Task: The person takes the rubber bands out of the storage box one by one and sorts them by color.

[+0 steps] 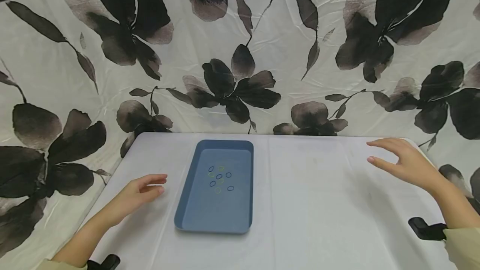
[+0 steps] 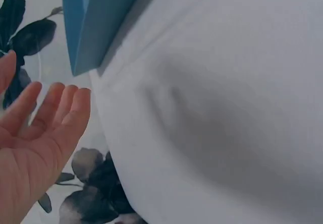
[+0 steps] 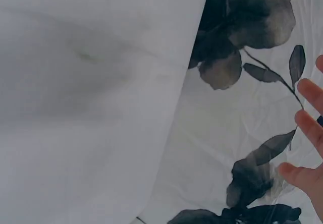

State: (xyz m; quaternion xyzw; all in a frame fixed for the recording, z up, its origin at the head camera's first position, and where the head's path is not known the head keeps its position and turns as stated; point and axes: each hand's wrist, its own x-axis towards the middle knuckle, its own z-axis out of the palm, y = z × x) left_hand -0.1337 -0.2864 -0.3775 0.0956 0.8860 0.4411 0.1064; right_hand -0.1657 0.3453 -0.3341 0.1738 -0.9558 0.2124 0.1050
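Note:
A blue rectangular tray (image 1: 213, 216) lies on the white-covered table, left of the middle. Several small thin rings, some dark blue (image 1: 230, 188) and some yellow-green (image 1: 218, 191), are scattered on its floor. Left of the tray hovers my left hand (image 1: 136, 195), its fingers relaxed and holding nothing. In the left wrist view the same hand (image 2: 48, 128) shows loosely bent fingers near the tray's corner (image 2: 91, 27). My right hand (image 1: 406, 163) is raised over the table's right side, fingers spread and empty. Only its fingertips and thumb (image 3: 298, 173) enter the right wrist view.
The table (image 1: 318, 211) has a white cover with faint creases. Behind it and at its sides hangs a white cloth (image 1: 292, 53) with large dark flowers. Each wrist wears a black strap mount (image 1: 427, 229) beside a pale yellow sleeve (image 1: 463, 245).

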